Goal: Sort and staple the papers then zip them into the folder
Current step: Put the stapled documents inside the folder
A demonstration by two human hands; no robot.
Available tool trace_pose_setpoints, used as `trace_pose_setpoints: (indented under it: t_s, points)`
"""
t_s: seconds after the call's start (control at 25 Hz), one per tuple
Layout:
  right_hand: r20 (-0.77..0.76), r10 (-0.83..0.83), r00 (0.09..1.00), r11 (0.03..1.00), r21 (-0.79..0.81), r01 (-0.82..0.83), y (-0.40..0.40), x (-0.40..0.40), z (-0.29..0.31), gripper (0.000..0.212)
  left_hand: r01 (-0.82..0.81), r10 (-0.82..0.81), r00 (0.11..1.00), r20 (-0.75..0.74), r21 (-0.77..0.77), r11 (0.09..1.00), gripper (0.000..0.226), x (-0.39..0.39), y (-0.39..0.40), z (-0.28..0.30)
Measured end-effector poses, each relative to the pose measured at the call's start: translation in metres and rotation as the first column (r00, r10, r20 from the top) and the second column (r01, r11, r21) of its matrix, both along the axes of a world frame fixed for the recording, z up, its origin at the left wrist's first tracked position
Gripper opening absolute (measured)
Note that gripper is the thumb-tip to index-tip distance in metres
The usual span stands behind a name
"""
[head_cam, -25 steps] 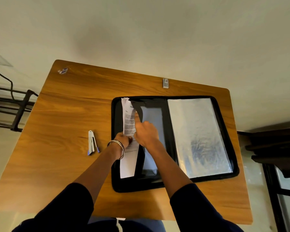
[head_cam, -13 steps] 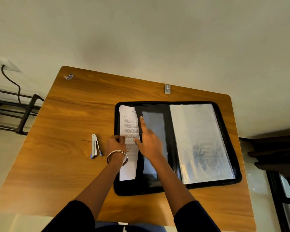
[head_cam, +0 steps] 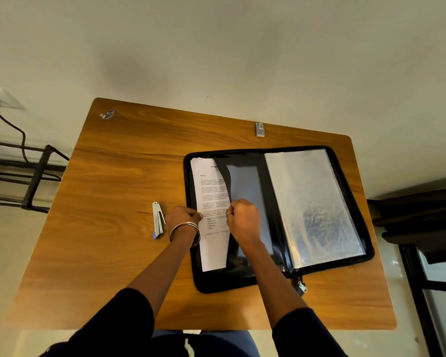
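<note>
Pale wall is backing your wooden counter point(head_cam: 108, 228), where the black zip folder point(head_cam: 355, 243) is lying open right of centre. Its left half is carrying the papers point(head_cam: 211, 197), partly tucked under a dark pocket flap point(head_cam: 225, 176). Your left hand point(head_cam: 182, 217) is pinching the papers' left edge, while your right hand point(head_cam: 243, 220) is gripping the flap's edge. Just left, the stapler point(head_cam: 158, 219) is resting on the counter.
</note>
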State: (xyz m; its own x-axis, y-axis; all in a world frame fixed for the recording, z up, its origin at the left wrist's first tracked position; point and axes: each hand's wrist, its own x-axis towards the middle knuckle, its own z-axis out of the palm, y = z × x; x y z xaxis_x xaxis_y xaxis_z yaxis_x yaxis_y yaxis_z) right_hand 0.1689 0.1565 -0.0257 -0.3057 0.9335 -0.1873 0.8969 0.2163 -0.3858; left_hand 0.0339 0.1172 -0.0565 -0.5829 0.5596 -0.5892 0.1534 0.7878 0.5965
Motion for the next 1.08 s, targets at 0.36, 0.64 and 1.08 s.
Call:
trace_pose_setpoints:
  t_s: [0.36, 0.64, 1.08]
  points:
    - [0.012, -0.305, 0.952, 0.95, 0.073, 0.303, -0.046, 0.027, -0.035, 0.061, 0.243, -0.278, 0.943, -0.181, -0.193, 0.951, 0.075, 0.005, -0.01, -0.006]
    - [0.313, -0.036, 0.949, 0.968, -0.225, 0.111, -0.062, 0.03, -0.054, 0.084, -0.075, 0.089, 0.98, 0.18, -0.087, 0.993, 0.033, 0.004, -0.003, -0.009]
    - [-0.012, -0.06, 0.998, 0.947, -0.317, 0.054, -0.019, 0.049, 0.021, 0.088, -0.336, 0.307, 0.927, 0.216, 0.115, 0.935, 0.011, 0.019, 0.024, 0.088]
